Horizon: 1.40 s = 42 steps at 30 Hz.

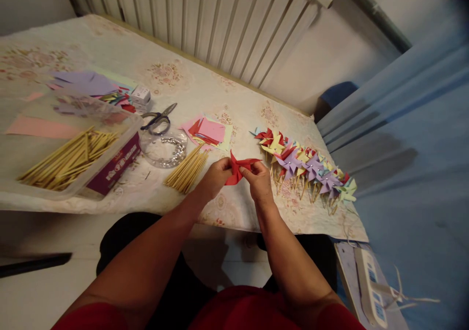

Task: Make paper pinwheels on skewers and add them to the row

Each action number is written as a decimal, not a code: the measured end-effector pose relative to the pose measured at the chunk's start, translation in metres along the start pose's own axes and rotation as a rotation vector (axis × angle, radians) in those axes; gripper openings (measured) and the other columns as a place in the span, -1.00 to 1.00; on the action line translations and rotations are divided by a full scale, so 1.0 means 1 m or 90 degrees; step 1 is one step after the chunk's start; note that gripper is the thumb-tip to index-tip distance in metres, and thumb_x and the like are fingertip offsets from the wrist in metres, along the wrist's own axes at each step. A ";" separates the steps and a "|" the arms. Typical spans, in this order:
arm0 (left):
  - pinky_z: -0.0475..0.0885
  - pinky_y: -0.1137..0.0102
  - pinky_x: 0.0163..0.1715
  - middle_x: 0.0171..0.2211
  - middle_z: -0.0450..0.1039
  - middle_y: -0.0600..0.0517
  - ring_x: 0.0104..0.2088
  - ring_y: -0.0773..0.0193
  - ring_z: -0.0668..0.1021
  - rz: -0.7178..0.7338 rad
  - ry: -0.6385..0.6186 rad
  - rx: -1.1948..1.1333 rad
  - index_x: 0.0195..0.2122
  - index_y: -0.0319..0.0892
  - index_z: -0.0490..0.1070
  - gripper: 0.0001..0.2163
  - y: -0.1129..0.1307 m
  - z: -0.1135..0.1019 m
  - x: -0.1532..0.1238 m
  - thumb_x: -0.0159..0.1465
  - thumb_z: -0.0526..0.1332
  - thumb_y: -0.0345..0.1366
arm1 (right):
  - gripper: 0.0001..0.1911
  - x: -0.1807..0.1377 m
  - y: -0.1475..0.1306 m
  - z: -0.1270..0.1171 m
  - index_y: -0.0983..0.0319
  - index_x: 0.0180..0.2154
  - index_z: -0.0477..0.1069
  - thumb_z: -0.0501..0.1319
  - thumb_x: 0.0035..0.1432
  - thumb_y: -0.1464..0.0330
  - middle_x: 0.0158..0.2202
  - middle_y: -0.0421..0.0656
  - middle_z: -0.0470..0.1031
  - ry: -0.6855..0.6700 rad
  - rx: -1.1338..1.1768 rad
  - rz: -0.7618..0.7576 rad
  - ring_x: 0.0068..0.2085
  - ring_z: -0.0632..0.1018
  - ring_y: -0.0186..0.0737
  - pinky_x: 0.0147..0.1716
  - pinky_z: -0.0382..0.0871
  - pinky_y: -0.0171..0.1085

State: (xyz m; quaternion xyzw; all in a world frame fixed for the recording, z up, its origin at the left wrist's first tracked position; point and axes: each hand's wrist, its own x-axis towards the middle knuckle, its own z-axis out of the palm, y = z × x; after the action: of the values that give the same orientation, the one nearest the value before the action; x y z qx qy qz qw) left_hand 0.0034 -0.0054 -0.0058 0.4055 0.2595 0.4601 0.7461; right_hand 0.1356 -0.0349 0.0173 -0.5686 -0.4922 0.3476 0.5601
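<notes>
Both hands meet over the near edge of the table, pinching a folded red paper pinwheel piece (240, 167). My left hand (215, 176) grips its lower left part with closed fingers. My right hand (258, 178) pinches its right side. Just left of the hands lies a small bundle of wooden sticks (186, 170). To the right, a row of finished paper pinwheels (304, 164) in red, yellow, purple and green lies along the table edge.
A clear plastic box of wooden sticks (69, 156) sits at the left. Scissors (158, 119), a round clear lid (163, 149), a small white box (140, 94) and stacks of coloured paper squares (208, 131) lie behind. A power strip (370, 286) lies at lower right beside a blue curtain.
</notes>
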 end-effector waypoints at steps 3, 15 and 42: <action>0.34 0.42 -0.30 -0.40 0.49 0.06 -0.38 0.36 0.48 -0.024 -0.004 -0.024 -0.32 -0.25 0.45 -0.78 0.000 0.000 0.001 0.04 0.37 -0.28 | -0.78 0.001 0.001 0.000 0.19 -0.38 0.49 0.38 -0.15 0.29 -0.45 -0.29 0.49 -0.005 0.065 0.035 -0.42 0.44 -0.31 -0.35 0.33 -0.30; 0.38 0.43 -0.43 -0.53 0.46 0.06 -0.54 0.37 0.51 -0.211 -0.054 0.128 -0.40 -0.22 0.38 -0.88 0.003 -0.002 -0.004 0.10 0.30 -0.32 | -0.75 0.018 -0.002 -0.032 0.21 -0.48 0.42 0.42 -0.28 0.34 -0.52 -0.31 0.44 0.073 0.202 0.136 -0.50 0.39 -0.37 -0.42 0.31 -0.31; 0.27 0.51 -0.61 -0.54 0.49 0.04 -0.60 0.38 0.51 -0.220 -0.076 0.200 -0.43 -0.20 0.34 -0.81 -0.009 -0.010 -0.003 0.14 0.29 -0.20 | -0.53 0.019 0.017 -0.049 0.20 -0.24 0.48 0.40 -0.14 0.04 -0.34 -0.20 0.56 0.174 0.120 0.169 -0.39 0.51 -0.30 -0.37 0.40 -0.30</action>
State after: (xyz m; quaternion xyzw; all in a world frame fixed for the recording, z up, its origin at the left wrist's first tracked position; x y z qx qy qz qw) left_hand -0.0012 -0.0065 -0.0185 0.4927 0.3492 0.2549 0.7552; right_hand 0.1898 -0.0292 0.0095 -0.6151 -0.2982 0.3825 0.6216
